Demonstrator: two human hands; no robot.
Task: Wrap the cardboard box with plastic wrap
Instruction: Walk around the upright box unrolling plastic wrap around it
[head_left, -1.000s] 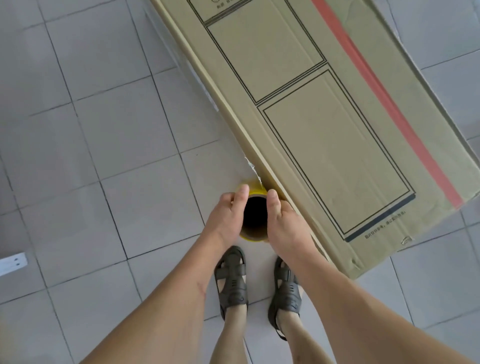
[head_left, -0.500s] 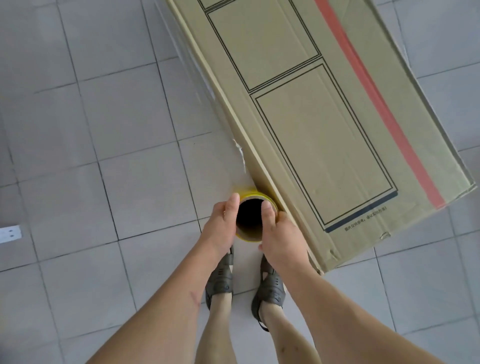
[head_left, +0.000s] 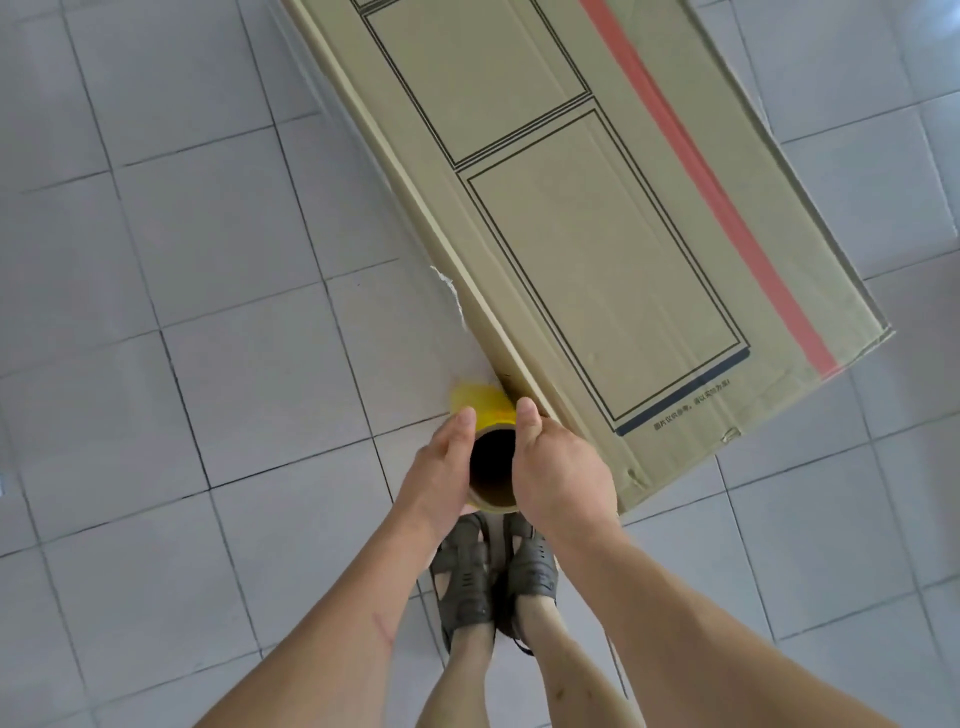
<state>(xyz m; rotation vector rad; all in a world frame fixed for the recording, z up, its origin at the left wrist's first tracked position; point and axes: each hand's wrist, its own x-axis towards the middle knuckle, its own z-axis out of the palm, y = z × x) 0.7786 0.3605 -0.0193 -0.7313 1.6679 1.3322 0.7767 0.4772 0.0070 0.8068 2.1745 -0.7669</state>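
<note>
A long flat cardboard box (head_left: 597, 197) with black outlined panels and a red stripe lies on the tiled floor, running from the top centre to the lower right. I hold a roll of plastic wrap (head_left: 485, 410), yellow on the outside with a cardboard core, upright against the box's left side near its near corner. My left hand (head_left: 441, 473) grips the roll from the left and my right hand (head_left: 556, 467) from the right, thumbs on its top rim. Clear film stretches from the roll along the box's left side; its torn edge (head_left: 452, 301) shows white.
Grey floor tiles (head_left: 208, 312) surround the box. My two feet in dark sandals (head_left: 493, 582) stand directly below the roll, close to the box's near corner (head_left: 628, 499).
The view has shifted so the box's near end sits further right and lower. My hands and the roll have moved toward the box's near corner, and more of the roll's yellow side shows.
</note>
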